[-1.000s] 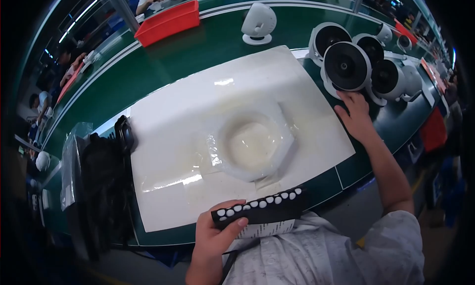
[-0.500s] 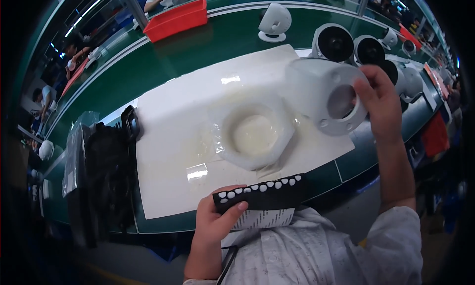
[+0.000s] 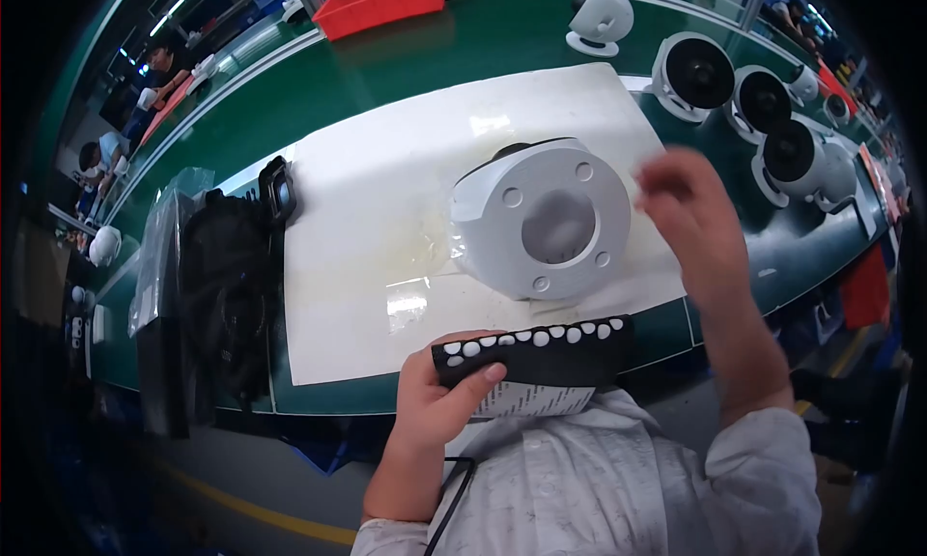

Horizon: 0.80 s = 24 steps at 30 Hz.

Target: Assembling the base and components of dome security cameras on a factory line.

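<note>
My left hand [image 3: 439, 401] grips a black sheet [image 3: 541, 361] by its left end, thumb on top. White round pads [image 3: 521, 338] line its upper edge, and a pale printed strip hangs below. Beyond the sheet, a white fan-like unit [image 3: 483, 203] rests face down on the white board, its base up. The round base [image 3: 613, 213] has an opening in the middle and several small round recesses around it. The white ring-shaped holder seen earlier is hidden beneath the unit. My right hand [image 3: 690, 208] hovers just right of the base, apart from it; its fingers are motion-blurred.
The white board [image 3: 357, 218] lies on a green bench [image 3: 386, 83]. Black bags [image 3: 227, 285] and clear plastic lie at the left. More white units with black round faces [image 3: 700, 70] stand at the right. A red bin [image 3: 381, 5] sits at the back; people work beyond.
The white unit went from my right hand onto the holder on the board, base up. My right hand let it go and drew away. My left hand keeps the black sheet.
</note>
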Tool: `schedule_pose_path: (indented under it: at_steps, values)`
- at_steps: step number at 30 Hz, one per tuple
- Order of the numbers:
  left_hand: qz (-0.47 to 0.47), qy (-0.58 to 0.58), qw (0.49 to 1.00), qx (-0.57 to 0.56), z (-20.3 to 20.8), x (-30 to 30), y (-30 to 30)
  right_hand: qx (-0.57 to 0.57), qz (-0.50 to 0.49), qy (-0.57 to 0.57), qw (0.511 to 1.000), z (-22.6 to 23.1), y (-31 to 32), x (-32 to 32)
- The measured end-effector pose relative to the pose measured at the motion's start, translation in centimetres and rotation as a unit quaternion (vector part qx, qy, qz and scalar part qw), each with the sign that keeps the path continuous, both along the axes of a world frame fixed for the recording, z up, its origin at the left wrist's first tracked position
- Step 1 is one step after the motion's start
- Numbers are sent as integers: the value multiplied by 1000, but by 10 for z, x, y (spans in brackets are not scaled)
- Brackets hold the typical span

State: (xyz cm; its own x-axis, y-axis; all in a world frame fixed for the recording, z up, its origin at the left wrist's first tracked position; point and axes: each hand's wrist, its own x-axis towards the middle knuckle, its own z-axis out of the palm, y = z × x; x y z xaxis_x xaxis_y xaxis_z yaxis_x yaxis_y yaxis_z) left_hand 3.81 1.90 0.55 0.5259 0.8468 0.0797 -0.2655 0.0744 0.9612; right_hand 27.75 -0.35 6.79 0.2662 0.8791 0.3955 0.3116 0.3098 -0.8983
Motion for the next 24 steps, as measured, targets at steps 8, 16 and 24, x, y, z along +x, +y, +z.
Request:
schedule_pose_path:
  at_steps: [8, 16, 24]
  values:
    - [-9, -15, 999, -45, 12, 8, -5, 4, 92, -62, 994, -36, -45, -31]
    - [14, 57, 998, -31, 8, -6, -7, -90, 133, 57, 985, -38, -43, -32]
    - [74, 37, 996, 40, 5, -1, -12, -76, 171, 242, 952, -45, -42, -18]
